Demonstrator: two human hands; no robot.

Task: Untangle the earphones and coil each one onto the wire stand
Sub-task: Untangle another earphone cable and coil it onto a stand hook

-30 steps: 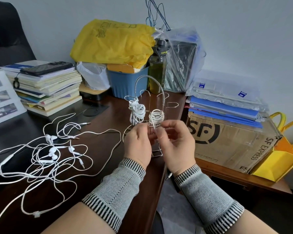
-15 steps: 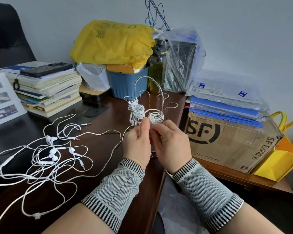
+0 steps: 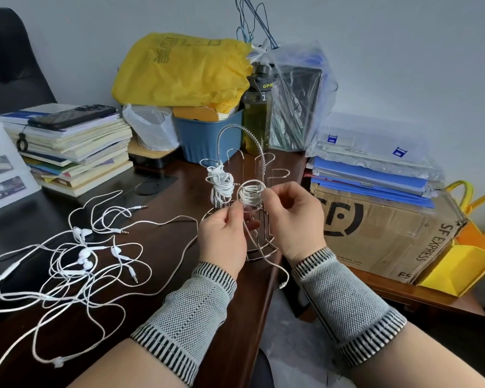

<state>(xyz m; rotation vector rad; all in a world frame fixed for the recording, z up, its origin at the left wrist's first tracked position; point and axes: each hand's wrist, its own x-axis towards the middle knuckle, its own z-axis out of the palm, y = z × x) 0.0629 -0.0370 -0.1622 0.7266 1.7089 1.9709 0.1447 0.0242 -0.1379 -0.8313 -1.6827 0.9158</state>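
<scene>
A chrome wire stand (image 3: 259, 163) with several hooks stands on the dark wooden desk (image 3: 174, 208). One white earphone is wound on its left hook (image 3: 221, 183). A second white coil (image 3: 251, 193) sits around the front hook. My right hand (image 3: 290, 217) pinches a loop of that coil at its right side. My left hand (image 3: 224, 236) pinches the cord just below the coil; the cord's tail (image 3: 282, 271) trails down past the desk edge with its plug hanging. A tangle of white earphones (image 3: 79, 261) lies on the desk to the left.
A stack of books with a phone on top (image 3: 67, 147) stands at the back left. A blue bin with a yellow bag (image 3: 196, 107), a green bottle (image 3: 258, 113) and a plastic bag are behind the stand. A cardboard box (image 3: 381, 233) with folders sits right.
Both hands rose toward the front hook and spread apart. The cord has gained a wide new loop around the coil, and my right hand moved to the coil's right side.
</scene>
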